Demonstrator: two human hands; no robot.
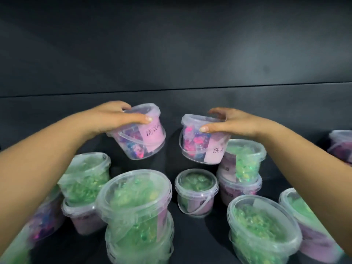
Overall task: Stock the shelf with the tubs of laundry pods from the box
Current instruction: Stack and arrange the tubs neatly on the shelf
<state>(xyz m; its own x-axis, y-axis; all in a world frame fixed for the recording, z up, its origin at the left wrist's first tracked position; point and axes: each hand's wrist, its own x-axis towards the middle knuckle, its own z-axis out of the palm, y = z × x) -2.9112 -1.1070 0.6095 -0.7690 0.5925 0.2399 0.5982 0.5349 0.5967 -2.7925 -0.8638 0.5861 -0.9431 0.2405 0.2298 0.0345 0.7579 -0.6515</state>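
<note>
My left hand point(116, 117) grips the lid of a clear tub of pink and purple pods point(141, 138) with a pink label, held tilted in the air above the dark shelf point(190, 111). To its right, my right hand point(232, 121) grips the lid of a second pink-pod tub point(200, 145), also tilted and lifted. Both tubs hang over the open middle of the shelf, a small gap apart. The box is not in view.
Several tubs of green pods stand on the shelf below, some stacked two high: a left stack point(85, 180), a front middle stack point(137, 212), a single small tub point(196, 189), a right stack point(242, 164), front right tubs point(262, 229). Another pink tub point(341, 143) sits far right.
</note>
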